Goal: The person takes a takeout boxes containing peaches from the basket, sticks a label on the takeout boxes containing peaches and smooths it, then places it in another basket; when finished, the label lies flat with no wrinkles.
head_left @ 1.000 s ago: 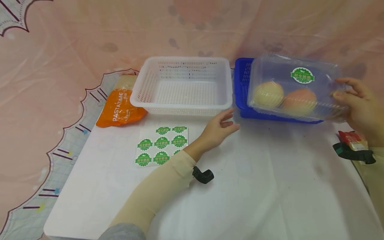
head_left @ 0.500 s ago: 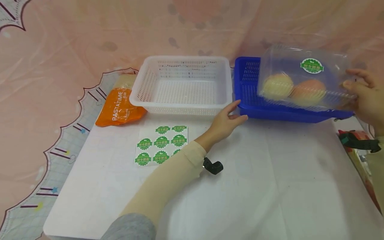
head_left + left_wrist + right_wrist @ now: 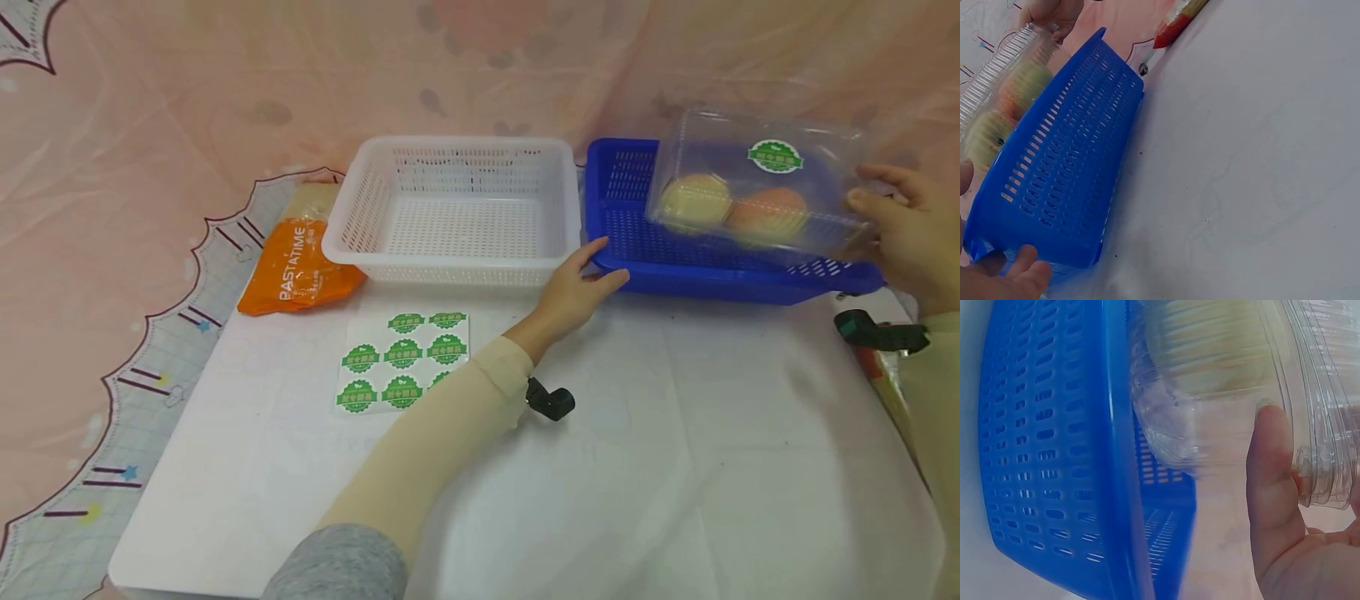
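Note:
My right hand (image 3: pixel 911 225) grips the right end of a clear plastic fruit box (image 3: pixel 832 154), its thumb on the near side in the right wrist view. Inside lie two round fruits, one pale yellow (image 3: pixel 696 202), one reddish (image 3: pixel 768 215), resembling apples. A green round label (image 3: pixel 776 156) is stuck on the box. It is tilted over a blue perforated basket (image 3: pixel 712 279), partly covering that basket's inside. At the basket's near left corner, my left hand (image 3: pixel 566 300) holds the rim, with fingertips (image 3: pixel 1025 256) against the outer wall in the left wrist view.
Left of the blue basket stands a white perforated basket (image 3: pixel 450 273). An orange PASTATIME bag (image 3: pixel 303 262) leans beside it. A sheet of green labels (image 3: pixel 403 354) lies in front, partly under my left forearm. A red-tipped packet (image 3: pixel 1175 28) lies at the table's right.
The left hand has moved right and away from me, onto the blue basket's corner. My right hand has carried the box up, farther away and slightly right, still over the blue basket.

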`<act>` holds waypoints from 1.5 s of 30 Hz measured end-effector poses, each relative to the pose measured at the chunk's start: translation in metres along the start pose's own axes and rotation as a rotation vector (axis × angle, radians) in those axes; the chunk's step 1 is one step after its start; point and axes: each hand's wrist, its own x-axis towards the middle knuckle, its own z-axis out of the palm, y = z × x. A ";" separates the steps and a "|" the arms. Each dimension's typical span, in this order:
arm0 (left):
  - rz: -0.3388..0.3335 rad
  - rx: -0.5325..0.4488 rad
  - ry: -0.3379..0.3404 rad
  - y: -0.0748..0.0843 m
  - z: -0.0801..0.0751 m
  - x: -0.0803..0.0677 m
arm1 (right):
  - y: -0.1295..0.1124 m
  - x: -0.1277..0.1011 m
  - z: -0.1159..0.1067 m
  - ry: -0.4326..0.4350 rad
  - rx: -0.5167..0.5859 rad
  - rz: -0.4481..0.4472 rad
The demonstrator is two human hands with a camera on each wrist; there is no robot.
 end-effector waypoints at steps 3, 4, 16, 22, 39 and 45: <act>-0.004 0.009 0.008 0.002 0.000 0.001 | 0.001 0.004 0.001 0.005 -0.043 0.030; -0.003 0.010 0.012 0.002 0.000 0.001 | 0.001 0.005 0.001 0.012 -0.076 0.045; 0.035 0.020 0.042 -0.001 0.006 -0.002 | 0.013 0.017 -0.004 0.014 -0.248 0.138; 0.056 -0.004 0.105 -0.004 0.011 0.001 | 0.017 0.024 -0.005 -0.012 -0.411 0.195; 0.033 0.015 0.174 0.000 0.017 0.006 | 0.029 0.039 -0.002 -0.115 -0.424 0.252; 0.023 0.022 0.167 0.001 0.016 0.007 | 0.033 0.043 0.001 -0.170 -0.488 0.245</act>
